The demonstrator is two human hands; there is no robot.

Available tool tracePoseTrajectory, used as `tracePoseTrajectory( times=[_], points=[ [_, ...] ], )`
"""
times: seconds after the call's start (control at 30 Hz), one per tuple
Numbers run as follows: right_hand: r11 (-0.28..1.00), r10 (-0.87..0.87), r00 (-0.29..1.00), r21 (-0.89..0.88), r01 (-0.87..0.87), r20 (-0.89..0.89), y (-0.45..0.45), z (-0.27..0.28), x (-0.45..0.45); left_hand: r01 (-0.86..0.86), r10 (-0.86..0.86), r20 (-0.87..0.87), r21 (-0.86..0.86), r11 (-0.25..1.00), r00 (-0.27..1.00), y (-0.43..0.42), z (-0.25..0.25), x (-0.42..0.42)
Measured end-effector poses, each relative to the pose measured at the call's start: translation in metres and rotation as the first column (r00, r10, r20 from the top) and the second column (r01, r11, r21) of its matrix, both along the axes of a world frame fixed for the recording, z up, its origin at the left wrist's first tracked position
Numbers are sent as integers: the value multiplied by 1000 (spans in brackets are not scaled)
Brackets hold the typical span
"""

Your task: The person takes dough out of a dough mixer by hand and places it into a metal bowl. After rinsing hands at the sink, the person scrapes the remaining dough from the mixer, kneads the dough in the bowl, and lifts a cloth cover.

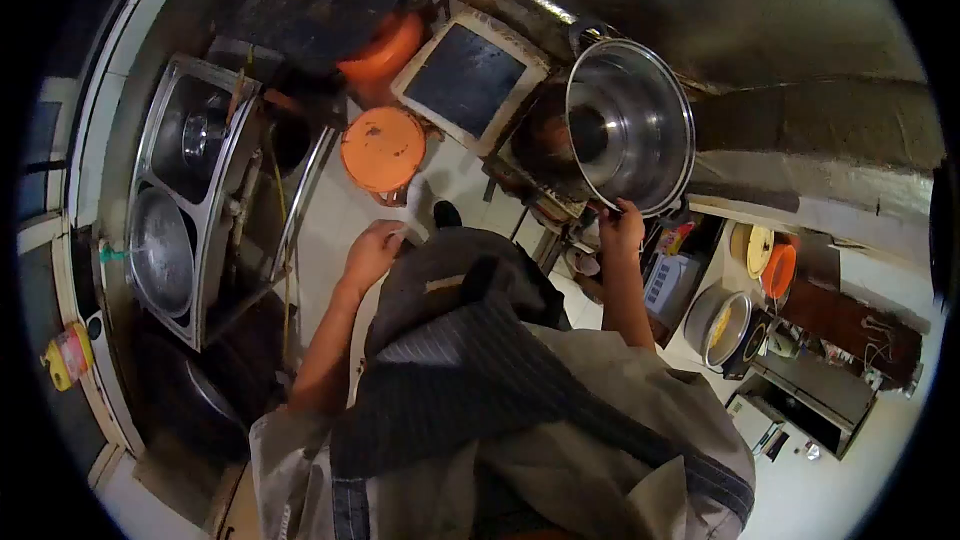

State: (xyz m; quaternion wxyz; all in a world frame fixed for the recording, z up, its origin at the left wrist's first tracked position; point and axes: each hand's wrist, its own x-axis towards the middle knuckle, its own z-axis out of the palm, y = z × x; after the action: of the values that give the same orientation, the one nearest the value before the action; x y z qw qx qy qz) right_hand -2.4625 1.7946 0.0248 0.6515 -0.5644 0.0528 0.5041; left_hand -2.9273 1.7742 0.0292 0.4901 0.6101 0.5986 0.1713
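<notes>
My right hand (622, 226) is closed on the near rim of a large stainless steel pot (655, 130). The pot has dark side handles, and its mouth is tipped toward me so its shiny inside shows. It is over or beside a dark stove area; its base is hidden. My left hand (374, 254) is in front of my apron, fingers pinched together by a small whitish thing (412, 233) too blurred to name. Beyond that hand is an orange round lid or bucket top (383, 149) with dark marks.
A steel double sink (200, 202) with a metal basin (160, 252) is on the left. A square, dark-topped stand (466, 80) is ahead. On the right, a counter holds a pot with yellow contents (727, 330) and an orange container (779, 270).
</notes>
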Motion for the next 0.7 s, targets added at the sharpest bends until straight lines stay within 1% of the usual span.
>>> tracePoseTrajectory(
  times=[0.07, 0.2, 0.27, 0.3, 0.33, 0.37, 0.4, 0.43, 0.47, 0.5, 0.53, 0.57, 0.6, 0.63, 0.67, 0.7],
  points=[
    [1000, -22, 1000, -16, 22, 13, -1, -22, 16, -39, 39, -6, -22, 999, 999, -3, -3, -7],
    [1000, -26, 999, -16, 26, -18, 5, -6, 5, -59, 50, -87, -93, 994, 995, -18, -16, -15],
    [989, -142, 990, -40, 142, -6, 11, 8, -12, -64, 50, -124, -111, 992, 991, -24, -22, -19],
    [990, -136, 991, -38, 136, -11, 9, 1, -10, -45, 35, -136, -71, 996, 990, -26, -26, -22],
    [993, -113, 994, -46, 113, -3, 3, -18, 1, -27, 22, -149, -30, 999, 989, -28, -27, -24],
    [995, -88, 996, -53, 88, 6, -3, -38, 13, -35, 31, -155, -27, 999, 987, -29, -25, -26],
    [995, -91, 994, 25, 92, -62, -9, -54, 23, -67, 52, -160, -95, 993, 986, -31, -24, -27],
    [996, -79, 995, 26, 81, -69, -13, -63, 31, -101, 74, -165, -164, 981, 984, -33, -23, -29],
    [991, 133, 955, -21, -132, 265, -17, -68, 37, -115, 87, -173, -163, 980, 981, -37, -23, -31],
    [958, 274, 827, -68, -277, 492, -23, -79, 46, -126, 101, -154, -157, 980, 983, -41, -24, -36],
    [921, 353, 632, -140, -363, 690, -30, -91, 54, -145, 124, -140, -146, 979, 982, -44, -25, -42],
    [885, 424, 517, -218, -412, 743, -31, -94, 62, -186, 164, -160, -138, 973, 974, -47, -25, -48],
    [846, 480, 392, -295, -444, 785, -33, -99, 72, -195, 180, -130, -118, 974, 975, -51, -25, -53],
    [859, 462, 555, -194, -473, 692, -30, -101, 72, -216, 206, -110, -95, 972, 972, -57, -23, -61],
    [922, 353, 877, 38, -385, 326, -29, -99, 74, -250, 230, -155, -126, 960, 961, -61, -22, -69],
    [966, 226, 974, 128, -224, -3, -24, -94, 74, -330, 305, -196, -111, 937, 932, -68, -25, -82]
  ],
)
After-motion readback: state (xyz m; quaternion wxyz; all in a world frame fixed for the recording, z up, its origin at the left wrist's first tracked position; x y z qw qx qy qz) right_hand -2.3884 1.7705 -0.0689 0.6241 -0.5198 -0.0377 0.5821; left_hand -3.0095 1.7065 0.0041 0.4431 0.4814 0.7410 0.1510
